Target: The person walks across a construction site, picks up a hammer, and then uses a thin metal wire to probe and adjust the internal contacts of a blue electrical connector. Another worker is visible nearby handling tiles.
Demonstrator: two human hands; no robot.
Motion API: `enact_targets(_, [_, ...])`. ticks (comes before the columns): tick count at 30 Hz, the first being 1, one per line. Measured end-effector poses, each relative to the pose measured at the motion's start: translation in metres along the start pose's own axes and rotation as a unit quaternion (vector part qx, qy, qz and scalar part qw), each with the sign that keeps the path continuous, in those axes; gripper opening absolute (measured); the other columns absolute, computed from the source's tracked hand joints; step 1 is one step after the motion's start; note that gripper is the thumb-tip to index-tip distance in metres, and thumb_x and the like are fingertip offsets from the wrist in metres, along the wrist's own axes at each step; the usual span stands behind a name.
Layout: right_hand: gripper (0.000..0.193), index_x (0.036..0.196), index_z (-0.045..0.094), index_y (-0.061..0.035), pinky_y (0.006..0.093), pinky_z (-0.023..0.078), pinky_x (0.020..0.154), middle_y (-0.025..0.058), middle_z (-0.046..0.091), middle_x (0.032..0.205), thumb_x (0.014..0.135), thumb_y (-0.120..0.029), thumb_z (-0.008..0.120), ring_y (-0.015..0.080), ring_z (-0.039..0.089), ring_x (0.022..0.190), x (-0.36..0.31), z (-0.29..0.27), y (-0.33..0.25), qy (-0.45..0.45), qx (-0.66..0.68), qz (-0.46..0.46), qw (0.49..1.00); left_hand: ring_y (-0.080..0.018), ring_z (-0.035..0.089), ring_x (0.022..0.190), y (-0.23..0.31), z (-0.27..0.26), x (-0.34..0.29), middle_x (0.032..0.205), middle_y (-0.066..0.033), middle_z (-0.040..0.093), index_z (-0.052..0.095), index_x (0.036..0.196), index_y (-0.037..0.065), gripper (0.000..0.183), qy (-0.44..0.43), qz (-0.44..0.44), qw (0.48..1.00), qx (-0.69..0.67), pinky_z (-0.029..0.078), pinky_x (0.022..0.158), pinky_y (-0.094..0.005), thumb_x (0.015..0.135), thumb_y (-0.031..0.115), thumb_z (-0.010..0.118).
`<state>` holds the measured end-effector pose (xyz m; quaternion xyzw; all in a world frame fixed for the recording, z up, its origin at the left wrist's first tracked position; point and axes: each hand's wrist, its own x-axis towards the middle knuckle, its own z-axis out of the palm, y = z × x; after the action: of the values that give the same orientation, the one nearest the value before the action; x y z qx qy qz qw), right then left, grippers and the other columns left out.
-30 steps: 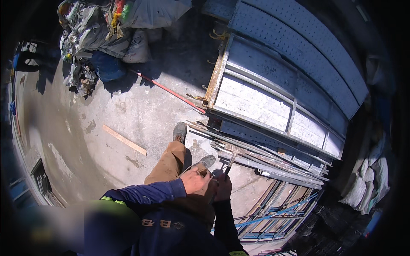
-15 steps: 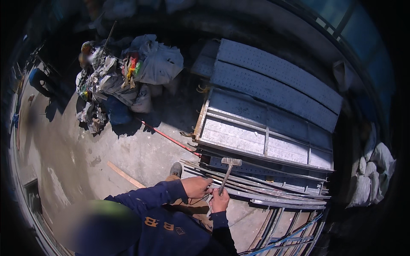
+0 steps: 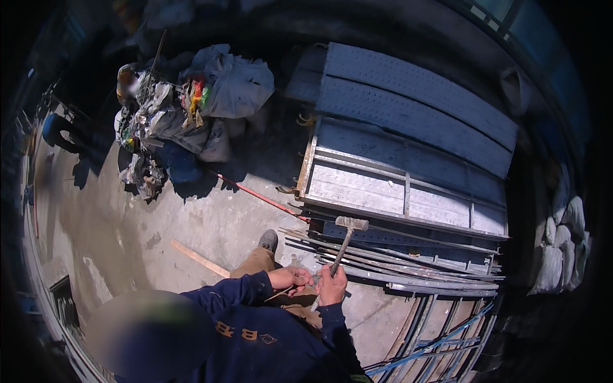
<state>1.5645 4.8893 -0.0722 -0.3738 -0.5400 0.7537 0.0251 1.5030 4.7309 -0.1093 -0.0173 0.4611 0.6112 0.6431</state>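
My right hand (image 3: 331,285) is wrapped round the handle of a hammer (image 3: 352,223). Its worn, block-shaped head points up and away, and the lower end of the handle sticks out below my fist. Close by on the left, my left hand (image 3: 289,279) has its fingers pinched together, almost touching the right hand. A thin light-coloured strip (image 3: 278,294) shows under the left fingers; whether they hold it, or something smaller, I cannot make out. Below both hands are my brown trouser legs (image 3: 251,261) and one grey shoe (image 3: 269,240).
Ahead on the right lie stacked metal scaffold planks (image 3: 408,121), with long metal poles (image 3: 396,271) beside them. Metal frames (image 3: 434,332) lie nearer. A red pole (image 3: 262,196) and a wooden strip (image 3: 199,258) cross the concrete. Rubbish bags (image 3: 233,83) stand far left; white sacks (image 3: 550,265) sit right.
The hammer and my right hand have shifted slightly right, with the hammer head a little higher in view. My left hand has turned, and a thin strip now shows under its fingers.
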Motion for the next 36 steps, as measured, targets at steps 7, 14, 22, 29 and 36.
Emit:
enact_targets(7, [0.019,0.092,0.05,-0.0032,0.0273,0.034,0.034,0.003,0.049,0.063,0.096,-0.018,0.062,0.0096,0.04,0.038,0.031,0.081,0.013,0.045,-0.023,0.022,0.998,-0.0051,0.039,0.052,0.042,-0.08,-0.04,0.066,0.0048,0.044,0.059,0.104,0.007,0.017,-0.007,-0.007,0.997,-0.074,0.029,0.044,-0.0206,0.101,0.022,0.051])
enact_targets(14, [0.026,0.082,0.045,-0.0074,0.0289,0.033,0.03,-0.0006,0.037,0.056,0.098,-0.023,0.058,0.0099,0.036,0.035,0.1,0.206,-0.001,0.112,-0.053,0.002,0.992,-0.0066,0.038,0.051,0.13,-0.273,-0.119,0.063,0.0028,0.044,0.06,0.095,0.006,0.024,0.149,0.207,0.966,-0.037,0.028,0.043,-0.0232,0.101,0.028,0.053])
enact_targets(22, [0.03,0.083,0.041,-0.0117,0.0272,0.031,0.029,-0.0031,0.033,0.054,0.102,-0.032,0.051,0.0087,0.033,0.034,0.147,0.335,-0.068,0.054,-0.077,0.005,0.996,-0.0056,0.03,0.041,0.286,-0.379,-0.221,0.056,0.0041,0.04,0.057,0.084,0.011,0.023,0.286,0.213,0.924,-0.138,0.02,0.038,-0.0232,0.099,0.028,0.052])
enact_targets(29, [0.032,0.086,0.051,-0.002,0.0326,0.037,0.043,0.0051,0.046,0.058,0.103,-0.029,0.048,0.0142,0.046,0.045,0.237,0.376,-0.084,0.07,-0.309,-0.168,0.933,-0.0052,0.031,0.04,0.432,-0.43,-0.165,0.057,0.0062,0.04,0.053,0.09,0.013,0.019,0.242,0.255,0.93,-0.112,0.022,0.036,-0.0232,0.101,0.028,0.05])
enact_targets(36, [0.038,0.087,0.055,0.0,0.0337,0.039,0.05,0.0066,0.049,0.057,0.104,-0.032,0.043,0.0158,0.049,0.05,0.362,0.433,-0.178,0.052,-0.336,-0.183,0.923,-0.0057,0.033,0.045,0.619,-0.51,-0.031,0.061,0.0048,0.042,0.052,0.098,0.011,0.016,0.18,0.241,0.949,-0.098,0.023,0.038,-0.0234,0.103,0.024,0.045])
